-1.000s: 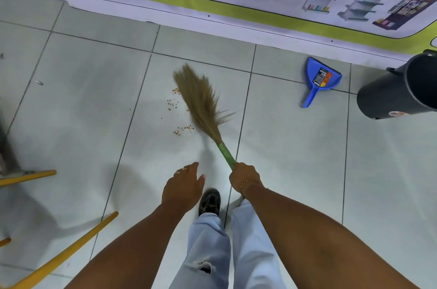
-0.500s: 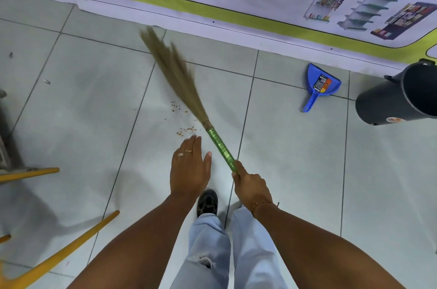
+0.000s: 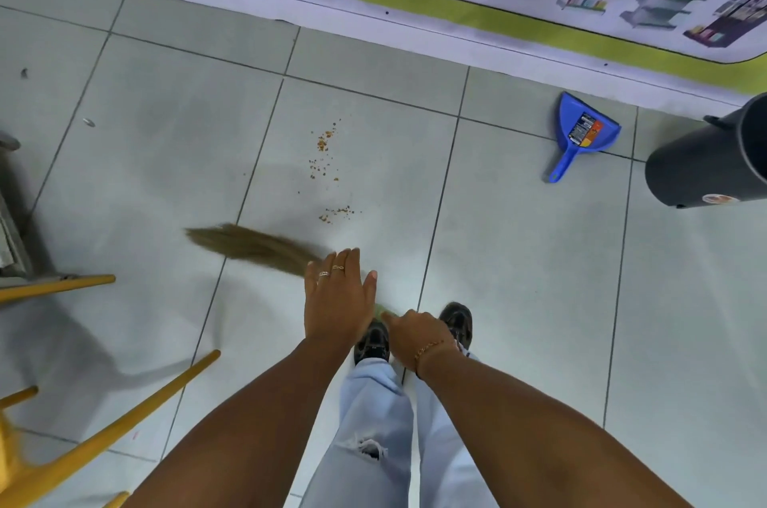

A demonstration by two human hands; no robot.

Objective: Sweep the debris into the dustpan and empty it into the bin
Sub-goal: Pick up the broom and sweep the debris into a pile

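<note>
Whereas half a second ago the broom (image 3: 253,248) pointed up-left toward the wall, its blurred bristles now lie low, pointing left, its long axis running nearly sideways across the floor (image 3: 519,279), below the debris (image 3: 326,158). Right hand (image 3: 419,335) grips the green handle, mostly hidden. Left hand (image 3: 338,302) hovers flat, fingers spread, holding nothing. Dustpan (image 3: 583,131) lies near the black bin (image 3: 705,163).
</note>
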